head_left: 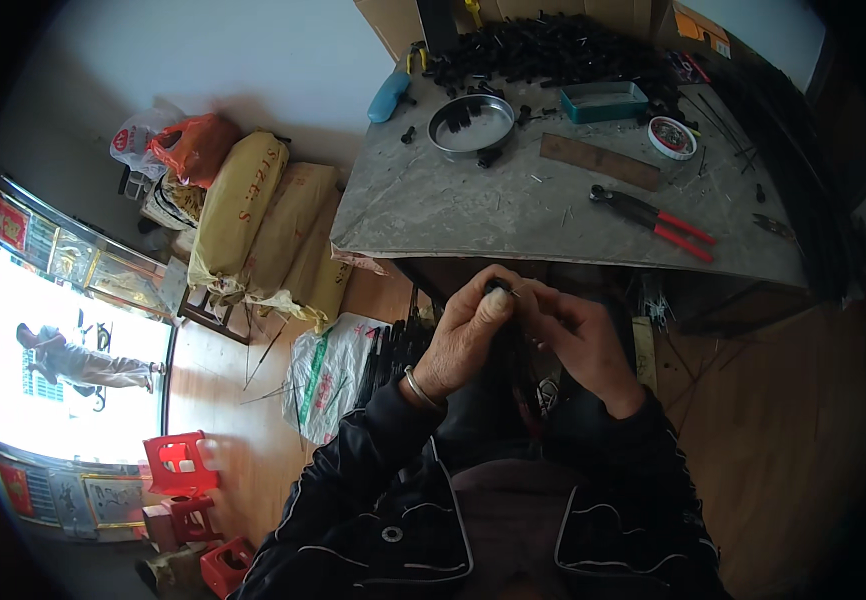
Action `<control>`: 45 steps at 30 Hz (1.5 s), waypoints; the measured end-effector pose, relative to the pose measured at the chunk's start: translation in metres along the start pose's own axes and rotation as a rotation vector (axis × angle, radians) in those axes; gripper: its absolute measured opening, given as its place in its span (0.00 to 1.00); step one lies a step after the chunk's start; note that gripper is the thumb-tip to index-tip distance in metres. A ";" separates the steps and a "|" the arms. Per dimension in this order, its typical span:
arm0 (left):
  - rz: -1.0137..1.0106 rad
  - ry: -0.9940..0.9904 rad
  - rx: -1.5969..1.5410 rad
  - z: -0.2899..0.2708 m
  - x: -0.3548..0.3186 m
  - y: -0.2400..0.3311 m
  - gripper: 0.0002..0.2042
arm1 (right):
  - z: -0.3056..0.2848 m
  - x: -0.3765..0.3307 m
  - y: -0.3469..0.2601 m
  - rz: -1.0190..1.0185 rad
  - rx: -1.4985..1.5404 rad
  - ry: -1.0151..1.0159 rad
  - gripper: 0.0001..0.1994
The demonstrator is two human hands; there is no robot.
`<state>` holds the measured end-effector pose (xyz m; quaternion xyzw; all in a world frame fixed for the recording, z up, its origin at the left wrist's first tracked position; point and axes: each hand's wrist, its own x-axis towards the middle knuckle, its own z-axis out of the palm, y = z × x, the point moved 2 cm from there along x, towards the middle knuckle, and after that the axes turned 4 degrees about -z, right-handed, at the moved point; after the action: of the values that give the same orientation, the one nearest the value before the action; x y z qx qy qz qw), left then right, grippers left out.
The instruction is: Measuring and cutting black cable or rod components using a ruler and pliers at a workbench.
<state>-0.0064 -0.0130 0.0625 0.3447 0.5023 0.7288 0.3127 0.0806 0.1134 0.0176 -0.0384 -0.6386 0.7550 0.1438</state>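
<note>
My left hand [463, 335] and my right hand [578, 335] are held close together just below the front edge of the grey work table [453, 215]. My left hand pinches a small black part [498, 290] at its fingertips. A thin metal pin [520, 292] is between the fingertips of my right hand, touching the black part. A silver bangle sits on my left wrist. Both sleeves are black.
On the table lie red-handled pliers [658, 218], a round metal pan [471, 125], a teal tray [603, 100], a small round tin [672, 137], a flat brown strip [598, 160] and a pile of black parts [543, 45]. Yellow sacks [253, 215] and red stools [181, 465] stand at left.
</note>
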 end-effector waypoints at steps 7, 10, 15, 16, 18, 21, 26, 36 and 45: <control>-0.056 0.199 0.048 -0.012 -0.004 -0.015 0.28 | 0.012 0.016 -0.047 -0.264 -0.351 0.119 0.15; -0.050 0.377 -0.004 -0.005 -0.001 -0.025 0.28 | 0.019 0.023 -0.049 -0.384 -0.491 0.155 0.12; -0.057 0.500 0.069 0.001 0.001 -0.026 0.27 | 0.025 0.024 -0.028 -0.394 -0.496 0.237 0.09; -0.068 0.521 0.048 0.003 0.002 -0.024 0.27 | 0.027 0.024 -0.027 -0.390 -0.481 0.268 0.09; -0.031 0.541 0.081 0.004 0.005 -0.022 0.26 | 0.029 0.022 -0.027 -0.386 -0.470 0.297 0.08; 0.007 0.562 0.094 0.008 0.007 -0.016 0.25 | 0.029 0.023 -0.045 -0.565 -0.626 0.315 0.08; -0.035 0.520 0.009 0.006 0.009 -0.026 0.27 | 0.006 0.048 -0.044 -0.337 -0.514 -0.013 0.10; -0.067 0.549 0.115 0.000 0.004 -0.032 0.30 | -0.035 0.033 -0.032 -0.385 -0.636 0.286 0.11; -0.066 0.474 0.147 0.005 0.012 -0.028 0.32 | -0.155 0.052 -0.032 -0.483 -1.477 0.170 0.12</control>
<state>-0.0061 0.0075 0.0400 0.1695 0.6242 0.7402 0.1838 0.0734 0.2797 0.0277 -0.0418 -0.9531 0.0768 0.2896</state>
